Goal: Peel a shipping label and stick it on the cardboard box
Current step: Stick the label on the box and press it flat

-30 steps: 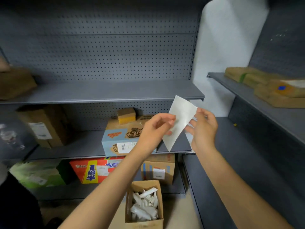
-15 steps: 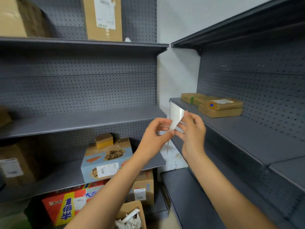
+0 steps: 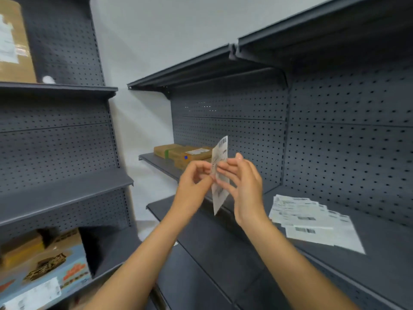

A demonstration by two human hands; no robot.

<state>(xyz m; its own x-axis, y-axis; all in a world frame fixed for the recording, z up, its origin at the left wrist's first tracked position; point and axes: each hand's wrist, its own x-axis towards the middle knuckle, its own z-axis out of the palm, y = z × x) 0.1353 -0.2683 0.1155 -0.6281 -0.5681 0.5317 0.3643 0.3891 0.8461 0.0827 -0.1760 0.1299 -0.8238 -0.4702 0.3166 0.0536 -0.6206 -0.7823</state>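
Note:
I hold a white shipping label [image 3: 220, 175] upright and edge-on at chest height, its barcode at the top. My left hand [image 3: 193, 186] pinches its left edge with thumb and fingers. My right hand [image 3: 243, 186] holds it from the right, fingertips on the sheet. Behind my hands, flat brown cardboard boxes [image 3: 185, 154] are stacked on the right-hand grey shelf [image 3: 156, 162]; one carries a white label and a blue mark. Whether the backing has separated from the label I cannot tell.
A fanned stack of printed labels [image 3: 312, 220] lies on the right shelf in front of the pegboard back. To the left, a blue printed carton [image 3: 44, 271] sits on a lower shelf and a tall brown box [image 3: 15, 41] stands on the top shelf.
My view has swung right and upward, from the left shelving to the right shelving. The label has turned in my hands so its printed side shows. Both hands keep hold of it.

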